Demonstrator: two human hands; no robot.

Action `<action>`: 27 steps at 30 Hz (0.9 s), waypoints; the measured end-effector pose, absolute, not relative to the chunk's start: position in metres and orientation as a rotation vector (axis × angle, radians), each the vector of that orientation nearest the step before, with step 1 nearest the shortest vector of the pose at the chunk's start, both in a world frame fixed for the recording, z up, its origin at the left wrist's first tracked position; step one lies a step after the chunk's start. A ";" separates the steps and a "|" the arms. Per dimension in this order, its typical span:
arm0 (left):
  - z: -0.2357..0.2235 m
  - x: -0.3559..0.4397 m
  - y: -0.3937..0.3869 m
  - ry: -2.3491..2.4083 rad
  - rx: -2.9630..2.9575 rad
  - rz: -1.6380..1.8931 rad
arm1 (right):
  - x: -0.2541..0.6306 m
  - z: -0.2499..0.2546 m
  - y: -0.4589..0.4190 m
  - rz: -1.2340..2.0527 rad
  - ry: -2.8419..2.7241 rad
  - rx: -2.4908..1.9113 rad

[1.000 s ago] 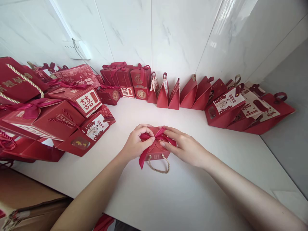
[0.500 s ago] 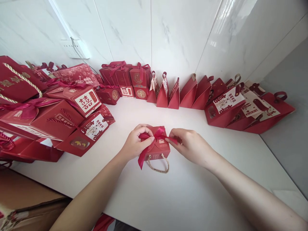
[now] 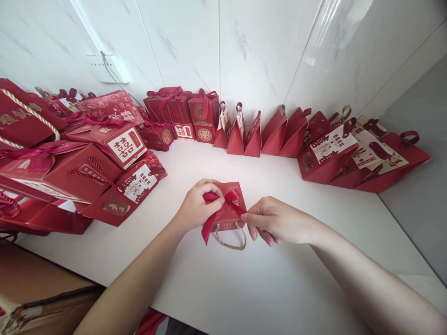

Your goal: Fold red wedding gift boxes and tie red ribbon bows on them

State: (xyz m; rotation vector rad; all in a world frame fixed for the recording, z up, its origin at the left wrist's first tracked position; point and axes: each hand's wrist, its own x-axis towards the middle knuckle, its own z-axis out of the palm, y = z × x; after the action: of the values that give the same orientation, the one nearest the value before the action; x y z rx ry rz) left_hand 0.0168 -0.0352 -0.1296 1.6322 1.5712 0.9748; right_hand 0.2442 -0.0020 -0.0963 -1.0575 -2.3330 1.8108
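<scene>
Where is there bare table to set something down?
The white table is bare right of the right hand, between the right arm and the leaning boxes; also on the rope handle's near side, between right arm and left arm. A narrower strip separates the gift box from the upright boxes behind. The left side is crowded with stacked boxes.

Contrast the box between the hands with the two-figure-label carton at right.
The box has a ribbon and rope handle; the carton, a dark loop. Left hand and right hand grip the box's ribbon; the carton is untouched. The box's top bears pale print; the carton, a white label. Both are red.
</scene>
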 end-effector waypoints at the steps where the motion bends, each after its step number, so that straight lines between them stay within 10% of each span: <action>1: -0.129 0.017 -0.035 1.575 1.633 0.968 | 0.244 -0.096 -0.002 1.861 -2.331 -1.053; 14: -0.126 0.000 -0.032 1.345 1.462 1.075 | 0.257 -0.090 0.001 1.800 -2.509 -1.079; 27: -0.122 -0.030 -0.029 1.410 1.652 1.098 | 0.267 -0.086 0.011 1.002 -2.443 -1.059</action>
State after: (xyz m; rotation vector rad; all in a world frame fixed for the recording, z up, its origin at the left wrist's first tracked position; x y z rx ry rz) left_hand -0.0299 -0.0290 -0.1221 1.6517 1.4101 1.0982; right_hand 0.2674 0.0111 -0.0863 -1.0589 -2.4426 1.0024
